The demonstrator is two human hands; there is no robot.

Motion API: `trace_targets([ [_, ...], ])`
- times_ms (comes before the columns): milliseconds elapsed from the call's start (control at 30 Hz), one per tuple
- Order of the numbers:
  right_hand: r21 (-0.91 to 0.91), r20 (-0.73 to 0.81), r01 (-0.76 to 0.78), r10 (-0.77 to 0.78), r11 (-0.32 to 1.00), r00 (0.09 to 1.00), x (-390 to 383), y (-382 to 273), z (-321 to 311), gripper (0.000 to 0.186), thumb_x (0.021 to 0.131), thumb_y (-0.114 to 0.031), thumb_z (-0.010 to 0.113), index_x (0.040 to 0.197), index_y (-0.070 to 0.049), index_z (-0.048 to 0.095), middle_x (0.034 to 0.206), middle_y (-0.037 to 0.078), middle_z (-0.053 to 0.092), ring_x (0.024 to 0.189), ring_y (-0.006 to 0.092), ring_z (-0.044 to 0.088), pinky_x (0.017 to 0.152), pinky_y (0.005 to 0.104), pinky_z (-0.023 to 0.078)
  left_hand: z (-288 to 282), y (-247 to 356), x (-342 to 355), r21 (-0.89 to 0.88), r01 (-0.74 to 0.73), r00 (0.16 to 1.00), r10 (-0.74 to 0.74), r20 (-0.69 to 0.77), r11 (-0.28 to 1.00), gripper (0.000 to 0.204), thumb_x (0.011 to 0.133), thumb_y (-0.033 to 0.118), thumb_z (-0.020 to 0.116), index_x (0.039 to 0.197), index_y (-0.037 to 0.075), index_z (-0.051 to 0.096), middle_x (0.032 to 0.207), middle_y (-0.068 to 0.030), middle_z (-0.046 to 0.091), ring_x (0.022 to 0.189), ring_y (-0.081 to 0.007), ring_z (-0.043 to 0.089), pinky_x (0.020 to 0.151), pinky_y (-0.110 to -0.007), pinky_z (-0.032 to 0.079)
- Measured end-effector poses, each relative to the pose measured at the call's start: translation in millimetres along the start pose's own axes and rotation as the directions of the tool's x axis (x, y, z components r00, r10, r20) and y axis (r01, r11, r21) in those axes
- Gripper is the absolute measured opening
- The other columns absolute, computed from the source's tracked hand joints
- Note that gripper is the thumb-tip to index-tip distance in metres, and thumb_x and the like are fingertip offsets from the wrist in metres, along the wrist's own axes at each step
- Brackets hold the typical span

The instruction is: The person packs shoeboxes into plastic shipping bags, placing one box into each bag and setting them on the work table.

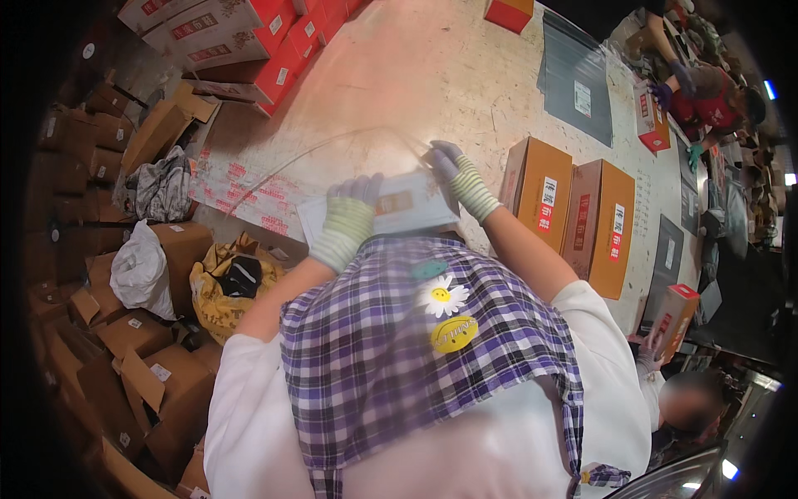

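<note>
In front of my apron lies a flat pale box (pixel 406 203) with a brown label, tilted near the table's front edge. My left hand (pixel 353 212), in a striped grey-green glove, reaches across its left part, with the fingers together over the far edge and the thumb hidden. My right hand (pixel 460 173), gloved alike, is at the box's far right corner. Its fingers are bent and closed on the edge of a thin, clear plastic sheet (pixel 312 148), which arcs out to the left over the table.
Two brown shoe boxes (pixel 539 195) stand right of my arm. A dark flat sheet (pixel 577 83) lies beyond them. Red and white boxes (pixel 220 37) are stacked far left. Cartons (pixel 166 374), a white bag (pixel 143 270) and a yellow sack (pixel 233 279) crowd the left. Co-workers (pixel 706 104) are at the right.
</note>
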State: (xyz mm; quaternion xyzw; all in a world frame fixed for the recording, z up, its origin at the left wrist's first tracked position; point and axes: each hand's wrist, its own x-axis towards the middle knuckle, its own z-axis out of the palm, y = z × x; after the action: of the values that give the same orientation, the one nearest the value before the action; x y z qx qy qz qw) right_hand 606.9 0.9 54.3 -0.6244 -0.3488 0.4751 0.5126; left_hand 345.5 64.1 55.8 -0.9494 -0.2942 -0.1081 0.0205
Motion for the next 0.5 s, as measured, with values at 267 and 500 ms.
trace_targets([
  [267, -0.23, 0.148, 0.03, 0.005, 0.973, 0.989, -11, -5, -17, 0.035, 0.098, -0.034, 0.058, 0.119, -0.008, 0.07, 0.112, 0.01, 0.069, 0.11, 0.0198, 0.062, 0.099, 0.0349, 0.048, 4, 11, -16, 0.075, 0.001, 0.99, 0.01, -0.144, 0.997, 0.07, 0.083, 0.026, 0.062, 0.149, 0.008, 0.044, 0.133, -0.0074, 0.052, 0.122, -0.0242, 0.05, 0.103, -0.047, 0.033],
  [500, -0.122, 0.154, 0.133, -0.113, 0.984, 0.981, -17, -19, -13, 0.035, 0.098, -0.027, 0.059, 0.127, -0.008, 0.063, 0.117, 0.006, 0.064, 0.107, 0.0168, 0.061, 0.098, 0.0319, 0.047, 8, 20, -31, 0.174, -0.051, 0.955, 0.099, -0.28, 0.983, 0.06, 0.088, 0.021, 0.062, 0.146, 0.01, 0.047, 0.138, -0.0081, 0.053, 0.124, -0.0261, 0.05, 0.105, -0.047, 0.033],
])
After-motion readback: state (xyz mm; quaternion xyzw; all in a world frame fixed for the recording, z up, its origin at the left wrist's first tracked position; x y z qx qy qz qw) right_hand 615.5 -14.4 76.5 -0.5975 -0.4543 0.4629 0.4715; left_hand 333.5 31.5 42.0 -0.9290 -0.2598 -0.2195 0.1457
